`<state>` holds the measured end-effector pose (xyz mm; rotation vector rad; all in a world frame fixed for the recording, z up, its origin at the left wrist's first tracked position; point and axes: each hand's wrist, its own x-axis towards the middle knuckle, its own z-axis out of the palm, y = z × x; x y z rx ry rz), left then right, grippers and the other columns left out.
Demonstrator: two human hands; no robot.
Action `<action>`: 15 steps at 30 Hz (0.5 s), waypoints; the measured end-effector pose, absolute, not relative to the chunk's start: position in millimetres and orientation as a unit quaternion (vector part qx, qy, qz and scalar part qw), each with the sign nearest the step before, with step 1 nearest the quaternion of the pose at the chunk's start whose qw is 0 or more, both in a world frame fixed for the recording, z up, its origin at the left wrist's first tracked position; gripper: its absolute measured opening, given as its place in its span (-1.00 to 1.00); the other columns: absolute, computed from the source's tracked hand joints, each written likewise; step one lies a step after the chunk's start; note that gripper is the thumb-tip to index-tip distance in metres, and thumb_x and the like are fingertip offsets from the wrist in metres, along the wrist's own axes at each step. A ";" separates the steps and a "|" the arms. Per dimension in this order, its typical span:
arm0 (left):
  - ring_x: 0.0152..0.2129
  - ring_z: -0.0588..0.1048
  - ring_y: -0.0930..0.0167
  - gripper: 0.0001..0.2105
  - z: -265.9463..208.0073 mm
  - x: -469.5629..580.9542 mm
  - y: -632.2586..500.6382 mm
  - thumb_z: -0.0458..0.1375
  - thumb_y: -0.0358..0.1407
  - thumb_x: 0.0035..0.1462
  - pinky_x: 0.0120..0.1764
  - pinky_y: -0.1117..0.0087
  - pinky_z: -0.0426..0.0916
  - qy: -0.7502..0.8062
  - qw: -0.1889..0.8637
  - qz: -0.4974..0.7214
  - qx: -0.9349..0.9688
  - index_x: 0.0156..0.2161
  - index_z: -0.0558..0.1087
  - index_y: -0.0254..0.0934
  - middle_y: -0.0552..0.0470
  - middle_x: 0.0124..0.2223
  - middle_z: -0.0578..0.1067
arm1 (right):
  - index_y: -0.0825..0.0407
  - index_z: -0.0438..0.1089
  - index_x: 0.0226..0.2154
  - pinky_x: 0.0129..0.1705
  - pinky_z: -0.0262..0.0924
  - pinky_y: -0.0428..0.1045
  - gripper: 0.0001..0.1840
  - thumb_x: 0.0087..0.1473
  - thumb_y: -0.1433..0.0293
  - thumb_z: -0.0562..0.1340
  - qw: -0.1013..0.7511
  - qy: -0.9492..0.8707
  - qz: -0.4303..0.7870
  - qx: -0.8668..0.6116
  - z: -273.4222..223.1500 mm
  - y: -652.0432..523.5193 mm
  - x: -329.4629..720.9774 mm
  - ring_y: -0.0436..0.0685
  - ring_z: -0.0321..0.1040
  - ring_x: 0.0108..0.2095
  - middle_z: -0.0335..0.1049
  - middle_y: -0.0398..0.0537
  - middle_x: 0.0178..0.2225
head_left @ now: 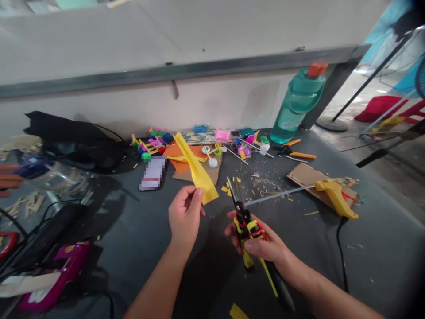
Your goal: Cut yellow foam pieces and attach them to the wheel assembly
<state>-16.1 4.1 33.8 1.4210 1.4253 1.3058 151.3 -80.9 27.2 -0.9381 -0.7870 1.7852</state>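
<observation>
My left hand [186, 215] pinches the lower end of a yellow paper strip [195, 170], which stands up and leans to the left, creased along its length. In my right hand [262, 241] are scissors [244, 217] with black and yellow handles and red bands. Their blades point away from me and are slightly apart, a short way right of the strip and not touching it. Small yellow scraps [229, 187] lie on the dark table just beyond the blades. Another yellow piece [237, 312] lies near the bottom edge of the view.
A yellow glue gun [337, 195] with a glue stick rests on cardboard at right. Behind are orange-handled pliers [299, 155], a teal bottle [294, 106] and colourful craft pieces. A phone [152, 173] lies left of centre. Another person's hand [8, 179] reaches in at far left.
</observation>
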 end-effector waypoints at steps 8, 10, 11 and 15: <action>-0.74 0.33 0.59 -0.83 31.4 -16.8 6.8 0.15 -0.21 0.09 -0.65 0.56 0.24 0.539 0.371 0.568 0.500 -0.30 0.40 -0.29 0.18 -0.51 0.38 | 0.04 0.29 -0.17 -0.41 0.04 -0.10 -0.58 -0.19 0.43 0.26 0.354 -0.349 0.764 -0.412 28.6 -86.8 138.4 -0.02 0.17 -0.43 0.34 -0.11 -0.33; -0.73 0.33 0.59 -0.84 30.7 -15.5 5.3 0.15 -0.21 0.11 -0.65 0.57 0.24 0.535 0.375 0.572 0.497 -0.29 0.39 -0.28 0.18 -0.51 0.38 | 0.05 0.28 -0.18 -0.43 0.03 -0.11 -0.59 -0.19 0.43 0.26 0.348 -0.352 0.766 -0.411 28.6 -87.7 136.3 -0.03 0.16 -0.44 0.34 -0.12 -0.35; -0.73 0.33 0.59 -0.84 30.3 -14.9 4.7 0.14 -0.21 0.11 -0.65 0.57 0.24 0.531 0.381 0.574 0.493 -0.29 0.38 -0.28 0.18 -0.50 0.39 | 0.05 0.28 -0.19 -0.43 0.02 -0.11 -0.60 -0.19 0.43 0.26 0.346 -0.353 0.766 -0.410 28.2 -88.0 135.4 -0.04 0.15 -0.45 0.34 -0.12 -0.35; -0.70 0.32 0.60 -0.83 28.5 -12.0 2.2 0.15 -0.22 0.11 -0.65 0.58 0.25 0.513 0.409 0.583 0.480 -0.22 0.38 -0.26 0.16 -0.46 0.39 | 0.05 0.28 -0.18 -0.43 0.03 -0.12 -0.59 -0.19 0.43 0.26 0.352 -0.354 0.767 -0.404 26.4 -88.2 133.6 -0.04 0.15 -0.46 0.34 -0.13 -0.36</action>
